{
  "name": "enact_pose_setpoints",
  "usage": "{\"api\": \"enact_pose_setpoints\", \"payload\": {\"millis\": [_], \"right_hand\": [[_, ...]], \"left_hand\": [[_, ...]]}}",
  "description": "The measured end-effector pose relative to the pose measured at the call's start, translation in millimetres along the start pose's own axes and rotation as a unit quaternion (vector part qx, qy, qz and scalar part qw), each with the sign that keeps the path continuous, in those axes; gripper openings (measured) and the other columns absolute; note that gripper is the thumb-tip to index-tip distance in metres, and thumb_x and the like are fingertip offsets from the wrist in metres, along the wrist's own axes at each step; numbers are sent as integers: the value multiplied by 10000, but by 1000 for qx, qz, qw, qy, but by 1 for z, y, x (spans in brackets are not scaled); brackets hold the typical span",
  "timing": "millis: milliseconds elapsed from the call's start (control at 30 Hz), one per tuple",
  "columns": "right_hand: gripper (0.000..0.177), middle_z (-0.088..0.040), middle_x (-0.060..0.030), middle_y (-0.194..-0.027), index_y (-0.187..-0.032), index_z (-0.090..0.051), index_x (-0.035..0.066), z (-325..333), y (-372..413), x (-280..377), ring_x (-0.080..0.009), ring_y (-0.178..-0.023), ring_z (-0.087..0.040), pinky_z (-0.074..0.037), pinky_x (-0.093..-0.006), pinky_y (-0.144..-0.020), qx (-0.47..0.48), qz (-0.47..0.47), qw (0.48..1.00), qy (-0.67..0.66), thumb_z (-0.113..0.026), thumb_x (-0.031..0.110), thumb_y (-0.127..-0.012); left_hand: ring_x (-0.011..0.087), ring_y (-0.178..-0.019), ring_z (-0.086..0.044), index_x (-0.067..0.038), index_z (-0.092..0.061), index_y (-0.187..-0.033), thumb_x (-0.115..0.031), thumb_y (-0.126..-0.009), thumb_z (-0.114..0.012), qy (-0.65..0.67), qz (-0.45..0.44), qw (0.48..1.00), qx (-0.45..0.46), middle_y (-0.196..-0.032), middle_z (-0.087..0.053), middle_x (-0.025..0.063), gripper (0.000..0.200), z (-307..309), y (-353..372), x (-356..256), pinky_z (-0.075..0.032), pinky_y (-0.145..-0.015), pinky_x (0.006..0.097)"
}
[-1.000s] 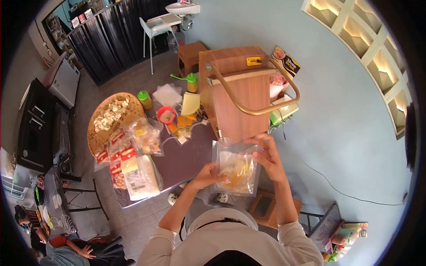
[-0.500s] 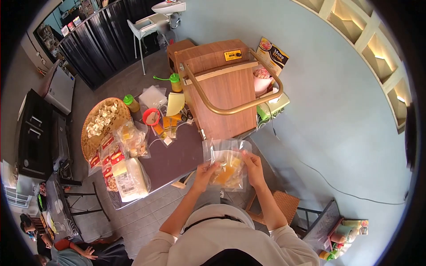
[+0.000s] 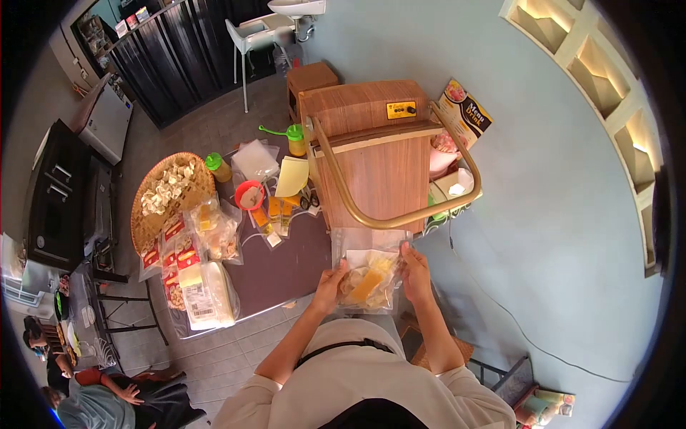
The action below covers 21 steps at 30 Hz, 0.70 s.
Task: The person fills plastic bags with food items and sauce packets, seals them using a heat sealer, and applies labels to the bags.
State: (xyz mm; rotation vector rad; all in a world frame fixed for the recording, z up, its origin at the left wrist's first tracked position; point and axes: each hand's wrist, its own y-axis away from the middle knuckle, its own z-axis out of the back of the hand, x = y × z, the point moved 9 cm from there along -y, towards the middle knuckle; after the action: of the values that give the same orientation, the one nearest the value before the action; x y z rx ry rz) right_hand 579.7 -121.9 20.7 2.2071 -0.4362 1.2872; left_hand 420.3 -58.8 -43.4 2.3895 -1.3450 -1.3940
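My left hand [image 3: 331,284] pinches the left side of a clear plastic bag [image 3: 371,240], and my right hand [image 3: 415,269] grips its right side. Pale pieces of food and a yellow-orange sachet [image 3: 366,284] show through the plastic. The bag hangs upright in front of my body, its top edge overlapping the near end of a wood-panelled machine [image 3: 379,186]. A bent gold bar [image 3: 400,220] curves over that machine, which carries a yellow control panel [image 3: 401,110].
Left on the brown table [image 3: 275,279] are filled bags [image 3: 218,232], a woven tray [image 3: 140,218] of pale pieces, a red bowl [image 3: 249,194], scissors [image 3: 309,199] and green-capped bottles [image 3: 219,168]. The wall [image 3: 529,214] stands to the right. Another person [image 3: 96,404] sits at lower left.
The camera view has shifted, so the table and machine sit further right and the machine lower. Both hands still hold the bag, and the sachet inside lies at a different slant.
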Motion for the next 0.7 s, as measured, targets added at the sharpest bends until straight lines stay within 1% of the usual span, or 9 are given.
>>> {"api": "enact_pose_setpoints", "payload": {"millis": [100, 167, 300, 400, 467, 567, 633, 667, 700], "right_hand": [[278, -526, 51, -610, -828, -632, 55, 6, -14, -3, -24, -504, -418, -308, -173, -473, -3, 12, 1000, 15, -551, 317, -871], [238, -521, 62, -613, -833, -623, 65, 9, -24, -10, -16, -492, -398, -298, -167, -465, -11, 12, 999, -37, -560, 291, -869], [210, -515, 62, -625, -838, -614, 65, 13, -51, -13, -19, -501, -413, -330, -171, -477, -23, 28, 998, -42, -565, 267, -868], [196, -536, 46, -671, -859, -613, 52, 11, -69, -8, -49, -577, -479, -395, -200, -551, 11, -6, 1000, -4, -558, 241, -872], [167, -544, 36, -698, -840, -610, 61, 4, -72, 11, -63, -647, -506, -412, -219, -616, -54, 27, 998, -27, -566, 220, -867], [159, -536, 43, -689, -829, -608, 62, -17, -79, 35, -53, -659, -498, -408, -217, -640, 14, -8, 1000, -14, -576, 215, -860], [163, -560, 30, -713, -835, -610, 59, -17, -86, 45, -56, -667, -513, -419, -220, -630, 37, 14, 999, -20, -582, 219, -855], [169, -584, 17, -737, -842, -612, 56, -18, -90, 53, -60, -675, -528, -429, -223, -619, 58, 38, 997, -26, -588, 223, -851], [169, -584, 17, -737, -842, -612, 56, -11, -97, 55, -60, -675, -528, -429, -223, -619, 63, 37, 997, -26, -588, 223, -851]], "left_hand": [[69, -664, -578, -29, -614, -838, -441, -872, -499, 9, 9, 1000, 1, -768, -616, 9, 430, -6, -8, -7, -460, -580, 204], [75, -679, -585, -23, -607, -859, -447, -871, -497, 2, 11, 1000, -5, -780, -618, 15, 438, -7, -6, -11, -470, -597, 209], [78, -690, -585, -17, -593, -894, -410, -894, -473, -3, -39, 999, -29, -795, -617, 25, 411, -9, -22, -17, -474, -603, 212], [66, -649, -560, -32, -590, -902, -373, -913, -450, 15, -82, 996, -34, -760, -598, 8, 369, -13, -37, -18, -456, -576, 199], [55, -613, -538, -43, -587, -896, -353, -923, -438, 37, -106, 993, -43, -727, -581, -6, 345, -13, -41, -22, -440, -548, 193], [32, -552, -463, -67, -568, -850, -322, -936, -420, 38, -112, 991, -62, -656, -510, -38, 307, -35, -42, -40, -380, -489, 187], [21, -519, -399, -82, -536, -786, -304, -942, -413, 55, -104, 980, -162, -619, -452, -57, 298, -53, -29, -61, -321, -453, 186], [21, -519, -399, -82, -536, -786, -304, -942, -413, 56, -107, 979, -164, -619, -452, -57, 298, -45, -38, -52, -321, -453, 186], [21, -518, -393, -85, -535, -787, -303, -940, -420, 61, -131, 982, -120, -617, -447, -61, 290, -36, -55, -40, -319, -453, 185]]}}
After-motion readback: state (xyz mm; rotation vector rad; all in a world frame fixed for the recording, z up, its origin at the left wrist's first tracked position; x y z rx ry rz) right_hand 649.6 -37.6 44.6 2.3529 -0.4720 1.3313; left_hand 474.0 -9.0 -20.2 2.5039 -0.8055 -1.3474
